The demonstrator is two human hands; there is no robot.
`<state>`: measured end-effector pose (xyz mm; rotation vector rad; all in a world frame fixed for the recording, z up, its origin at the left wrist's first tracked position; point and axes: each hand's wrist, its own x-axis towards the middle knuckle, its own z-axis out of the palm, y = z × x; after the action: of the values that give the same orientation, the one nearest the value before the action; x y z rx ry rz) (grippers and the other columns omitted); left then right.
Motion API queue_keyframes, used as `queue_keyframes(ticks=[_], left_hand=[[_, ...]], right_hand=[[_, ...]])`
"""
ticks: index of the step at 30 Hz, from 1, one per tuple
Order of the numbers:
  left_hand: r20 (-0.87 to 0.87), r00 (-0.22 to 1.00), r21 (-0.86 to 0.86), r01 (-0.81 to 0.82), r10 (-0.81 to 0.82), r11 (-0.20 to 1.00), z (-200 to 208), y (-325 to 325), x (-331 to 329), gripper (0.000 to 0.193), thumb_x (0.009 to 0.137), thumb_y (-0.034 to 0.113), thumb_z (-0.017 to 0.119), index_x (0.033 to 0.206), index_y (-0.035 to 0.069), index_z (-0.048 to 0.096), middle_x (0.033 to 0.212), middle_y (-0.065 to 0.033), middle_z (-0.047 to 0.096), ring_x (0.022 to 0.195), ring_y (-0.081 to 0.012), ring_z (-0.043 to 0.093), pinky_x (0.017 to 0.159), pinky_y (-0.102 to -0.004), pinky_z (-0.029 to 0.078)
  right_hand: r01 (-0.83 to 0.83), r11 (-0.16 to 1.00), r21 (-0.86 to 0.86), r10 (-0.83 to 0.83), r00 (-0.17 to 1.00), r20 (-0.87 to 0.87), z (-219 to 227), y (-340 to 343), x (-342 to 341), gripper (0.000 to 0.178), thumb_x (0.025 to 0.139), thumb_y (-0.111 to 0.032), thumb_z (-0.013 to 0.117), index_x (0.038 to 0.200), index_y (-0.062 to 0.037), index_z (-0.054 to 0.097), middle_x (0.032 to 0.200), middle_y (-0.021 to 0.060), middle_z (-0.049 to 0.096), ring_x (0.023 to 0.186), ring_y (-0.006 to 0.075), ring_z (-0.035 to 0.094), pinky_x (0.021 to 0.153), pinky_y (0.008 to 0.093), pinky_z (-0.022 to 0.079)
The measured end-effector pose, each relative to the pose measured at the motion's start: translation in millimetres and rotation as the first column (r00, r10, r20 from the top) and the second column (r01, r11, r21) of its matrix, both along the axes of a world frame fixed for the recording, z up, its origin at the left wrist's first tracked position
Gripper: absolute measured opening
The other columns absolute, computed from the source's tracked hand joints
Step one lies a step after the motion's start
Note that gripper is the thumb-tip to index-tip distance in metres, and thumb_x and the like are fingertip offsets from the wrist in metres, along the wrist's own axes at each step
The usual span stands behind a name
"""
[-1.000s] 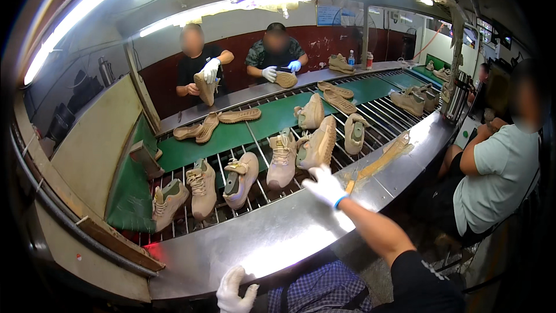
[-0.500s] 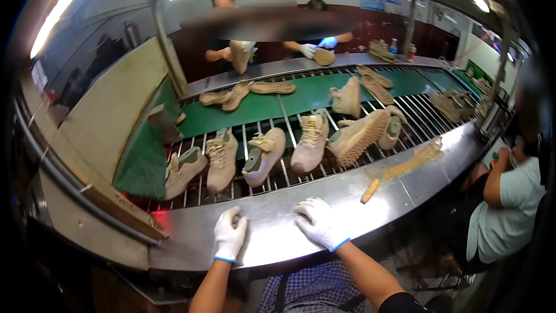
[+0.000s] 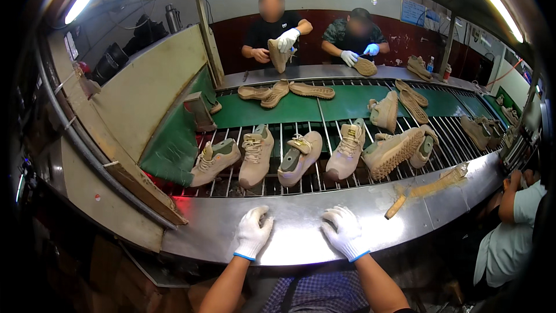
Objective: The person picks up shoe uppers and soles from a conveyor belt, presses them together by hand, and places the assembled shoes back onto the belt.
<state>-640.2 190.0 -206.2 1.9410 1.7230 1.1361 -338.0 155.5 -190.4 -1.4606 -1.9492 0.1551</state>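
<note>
My left hand (image 3: 253,233), in a white knit glove with a blue cuff edge, rests on the near metal ledge (image 3: 202,220). Its fingers are loosely curled, with a gap to the thumb and nothing held. To the right, my right hand (image 3: 343,233) lies on the same ledge in a matching glove, fingers apart and free of any object. Beyond the ledge, several beige sneakers stand on a roller conveyor. Nearest my left hand is a laced sneaker (image 3: 256,155); nearest my right is another laced sneaker (image 3: 346,152). Between them sits a sneaker (image 3: 300,157) with its tongue raised.
A tipped sneaker (image 3: 394,152) shows its lugged sole. Loose soles (image 3: 313,90) lie on the far green belt (image 3: 347,104). A brown-stained strip with a handle-like end (image 3: 397,206) rests on the ledge. Two people work opposite with footwear; another person (image 3: 504,237) sits at right.
My view has swung left and tilted up, bringing the people opposite into fuller sight. Both hands stay on the ledge, the right one turned slightly more upright. The sneakers keep their arrangement.
</note>
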Motion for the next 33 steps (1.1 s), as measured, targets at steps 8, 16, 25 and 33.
queue_keyframes(ticks=[8,16,25,33], left_hand=[[0.006,1.0,-0.06,-0.009,0.009,0.998,-2,0,-11,0.037,0.094,0.03,0.076,0.122,0.006,0.077,0.122,-0.0136,0.077,0.107,-0.0313,0.075,0.095,-0.0434,0.059],[-0.001,1.0,-0.046,0.016,-0.016,0.999,-4,-2,-15,0.037,0.095,0.03,0.076,0.124,0.008,0.075,0.122,-0.0137,0.076,0.109,-0.0326,0.073,0.097,-0.0447,0.059],[-0.041,0.999,0.003,0.01,-0.01,1.0,-7,-1,-21,0.036,0.095,0.027,0.077,0.125,0.007,0.076,0.122,-0.0126,0.076,0.098,-0.0269,0.074,0.087,-0.0393,0.061],[-0.035,0.998,0.021,0.044,-0.043,0.999,-7,9,-17,0.033,0.094,0.024,0.078,0.121,0.005,0.077,0.117,-0.0147,0.077,0.097,-0.0287,0.074,0.088,-0.0399,0.061]], right_hand=[[-0.029,1.0,0.0,0.029,1.0,-0.003,-5,3,-7,0.028,0.092,-0.029,0.079,0.114,-0.0127,0.077,0.127,0.0109,0.076,0.129,0.036,0.066,0.12,0.0506,0.046],[-0.042,0.999,0.006,0.042,0.999,-0.011,-12,2,-8,0.028,0.092,-0.028,0.078,0.115,-0.0124,0.076,0.126,0.0114,0.075,0.129,0.0364,0.066,0.121,0.0518,0.044],[-0.028,1.0,0.013,0.028,1.0,-0.006,-13,5,-16,0.027,0.092,-0.027,0.078,0.115,-0.012,0.076,0.125,0.0126,0.076,0.129,0.0385,0.067,0.12,0.0521,0.045],[-0.042,0.998,0.04,0.042,0.999,-0.009,-2,4,-18,0.024,0.091,-0.024,0.077,0.109,-0.0092,0.075,0.12,0.0128,0.075,0.122,0.0367,0.068,0.116,0.0506,0.048]])
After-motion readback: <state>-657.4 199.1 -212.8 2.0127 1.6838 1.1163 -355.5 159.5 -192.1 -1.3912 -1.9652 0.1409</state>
